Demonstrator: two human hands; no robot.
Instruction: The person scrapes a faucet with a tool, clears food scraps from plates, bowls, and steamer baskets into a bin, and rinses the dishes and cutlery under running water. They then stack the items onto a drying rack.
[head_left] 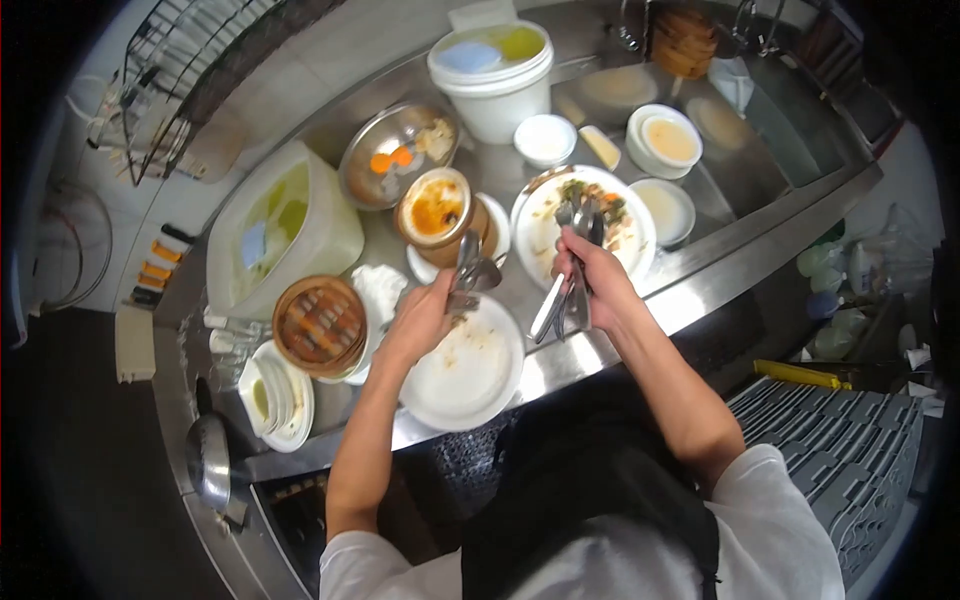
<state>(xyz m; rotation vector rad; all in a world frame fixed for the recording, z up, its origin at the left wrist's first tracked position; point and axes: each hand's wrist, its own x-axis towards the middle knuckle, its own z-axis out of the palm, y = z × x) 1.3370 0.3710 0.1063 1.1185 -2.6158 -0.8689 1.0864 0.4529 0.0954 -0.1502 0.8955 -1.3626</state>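
Note:
My left hand [421, 315] is closed on spoons [476, 268], held above the edge of a white plate [463, 385] with food crumbs. A bundle of cutlery [555, 303], with spoon ends pointing away from me, is gripped in my right hand [592, 272]. That bundle lies over a larger white plate [535, 225] bearing leafy food scraps [598, 208]. Just beyond my left hand stands a brown-sided pot [437, 206] with orange residue, on a white dish. How many pieces each hand holds is partly hidden by the fingers.
On the steel counter are a metal bowl [365, 190] with scraps, a white bucket [500, 110], a rectangular tub [335, 225] of greenish liquid, a bamboo steamer [318, 325], stacked dishes [297, 405] and white bowls [667, 140]. A sink [800, 130] lies at the right.

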